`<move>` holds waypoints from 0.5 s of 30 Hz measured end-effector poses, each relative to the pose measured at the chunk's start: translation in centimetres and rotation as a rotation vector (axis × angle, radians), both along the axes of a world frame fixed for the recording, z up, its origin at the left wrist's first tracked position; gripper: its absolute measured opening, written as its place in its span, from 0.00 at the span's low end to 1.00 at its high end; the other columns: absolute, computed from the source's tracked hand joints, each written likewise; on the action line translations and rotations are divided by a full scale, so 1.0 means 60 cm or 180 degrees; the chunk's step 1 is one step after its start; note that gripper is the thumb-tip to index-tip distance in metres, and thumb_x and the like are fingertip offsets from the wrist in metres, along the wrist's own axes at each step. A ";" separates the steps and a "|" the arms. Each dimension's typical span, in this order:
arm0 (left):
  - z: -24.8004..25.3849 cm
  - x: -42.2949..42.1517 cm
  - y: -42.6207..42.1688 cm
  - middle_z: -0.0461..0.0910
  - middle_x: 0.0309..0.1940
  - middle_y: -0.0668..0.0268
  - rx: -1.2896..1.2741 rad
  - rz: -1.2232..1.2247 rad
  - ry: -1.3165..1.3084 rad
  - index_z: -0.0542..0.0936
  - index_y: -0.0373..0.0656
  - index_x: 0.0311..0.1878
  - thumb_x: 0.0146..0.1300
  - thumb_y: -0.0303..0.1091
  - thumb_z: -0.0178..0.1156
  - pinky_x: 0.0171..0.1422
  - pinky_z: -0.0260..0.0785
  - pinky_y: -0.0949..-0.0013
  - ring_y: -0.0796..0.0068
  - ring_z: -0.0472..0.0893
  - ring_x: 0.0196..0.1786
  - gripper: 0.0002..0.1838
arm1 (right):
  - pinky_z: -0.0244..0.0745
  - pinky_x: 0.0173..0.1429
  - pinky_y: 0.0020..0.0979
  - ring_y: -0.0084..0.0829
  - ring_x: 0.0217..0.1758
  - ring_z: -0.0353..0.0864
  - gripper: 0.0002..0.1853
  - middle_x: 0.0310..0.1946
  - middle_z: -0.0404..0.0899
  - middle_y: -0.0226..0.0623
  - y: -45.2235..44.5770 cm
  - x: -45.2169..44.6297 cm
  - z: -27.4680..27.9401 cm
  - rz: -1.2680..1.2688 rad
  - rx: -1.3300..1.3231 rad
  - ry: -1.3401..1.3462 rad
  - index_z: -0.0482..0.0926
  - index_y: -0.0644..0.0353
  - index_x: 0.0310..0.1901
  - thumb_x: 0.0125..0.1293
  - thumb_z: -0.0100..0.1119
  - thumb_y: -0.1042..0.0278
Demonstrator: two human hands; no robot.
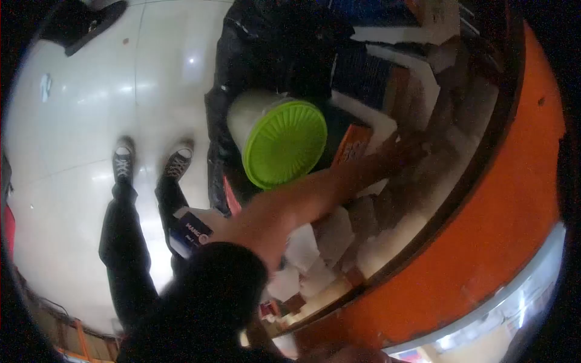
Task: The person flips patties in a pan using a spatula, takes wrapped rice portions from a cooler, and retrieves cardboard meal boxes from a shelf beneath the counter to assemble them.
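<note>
My right hand (413,148), dark and blurred, reaches among pale cartons and flaps (417,81) at the right; its fingers are too smeared to read. The bare forearm passes just below a translucent tub with a ribbed lime-green lid (285,145), which lies tilted on black plastic (272,42). Near the wrist stands an orange box with white lettering (352,145). Beside the sleeve cuff is a white-and-navy box (192,231) marked "MANG"; what supports it is hidden. I cannot identify my left hand in view.
An orange curved rim (484,199) with a dark edge encloses the cartons on the right. My legs and dark laced shoes (123,163) are on the glossy pale floor (72,121). A dark shoe-like shape (94,27) is at upper left.
</note>
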State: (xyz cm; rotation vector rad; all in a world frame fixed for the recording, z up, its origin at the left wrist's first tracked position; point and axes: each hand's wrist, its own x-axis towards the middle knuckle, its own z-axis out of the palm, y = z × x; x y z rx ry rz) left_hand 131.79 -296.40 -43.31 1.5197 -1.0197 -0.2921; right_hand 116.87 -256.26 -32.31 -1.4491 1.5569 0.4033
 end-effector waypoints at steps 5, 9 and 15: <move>-0.098 -0.047 -0.135 0.67 0.68 0.62 0.0724 -0.0186 -0.0226 0.67 0.53 0.69 0.66 0.36 0.58 0.71 0.60 0.46 0.62 0.68 0.68 0.28 | 0.64 0.68 0.42 0.41 0.64 0.69 0.39 0.62 0.68 0.47 -0.027 -0.040 0.000 0.0275 0.0098 0.0010 0.61 0.65 0.66 0.57 0.71 0.65; -0.158 0.023 -0.120 0.67 0.67 0.62 0.0931 -0.0759 -0.0294 0.67 0.53 0.68 0.66 0.36 0.58 0.71 0.61 0.47 0.62 0.69 0.68 0.27 | 0.64 0.68 0.42 0.41 0.64 0.69 0.39 0.62 0.68 0.47 -0.062 -0.032 -0.017 0.0303 0.0144 -0.0015 0.61 0.65 0.66 0.56 0.70 0.65; -0.190 0.064 -0.098 0.68 0.66 0.62 0.0949 -0.1022 -0.0222 0.68 0.53 0.67 0.66 0.36 0.58 0.70 0.61 0.47 0.61 0.70 0.67 0.26 | 0.64 0.68 0.42 0.41 0.63 0.70 0.39 0.62 0.69 0.47 -0.081 -0.035 -0.024 0.0362 0.0174 0.0015 0.61 0.64 0.67 0.56 0.70 0.66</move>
